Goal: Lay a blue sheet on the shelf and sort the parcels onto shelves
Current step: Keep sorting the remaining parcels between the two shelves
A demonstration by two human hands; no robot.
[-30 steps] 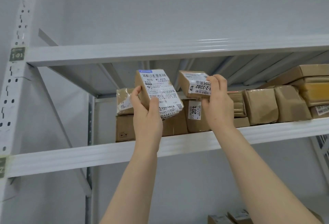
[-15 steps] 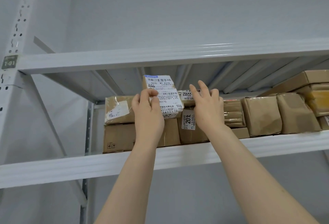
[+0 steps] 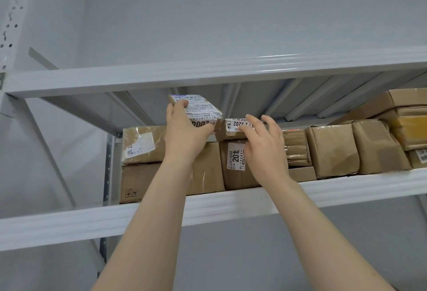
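Observation:
My left hand [image 3: 184, 135] grips a brown parcel with a large white shipping label [image 3: 202, 108], holding it tilted above the stacked boxes on the grey metal shelf [image 3: 231, 203]. To its right a small labelled parcel [image 3: 232, 129] lies on top of a box marked "201" [image 3: 235, 170]. My right hand [image 3: 265, 149] has its fingers spread, the fingertips resting against that small parcel. No blue sheet shows on this shelf.
More brown parcels fill the shelf: a taped one [image 3: 141, 145] on a carton [image 3: 143, 182] at the left, wrapped ones [image 3: 332, 149] and big boxes [image 3: 411, 110] to the right. The upper shelf beam [image 3: 208, 71] hangs close above. An upright post [image 3: 9, 29] stands at the left.
Both hands pushed their parcels deeper onto the shelf. The small parcel now lies on the stack and my right hand's fingers have opened off it. My left hand still holds its parcel.

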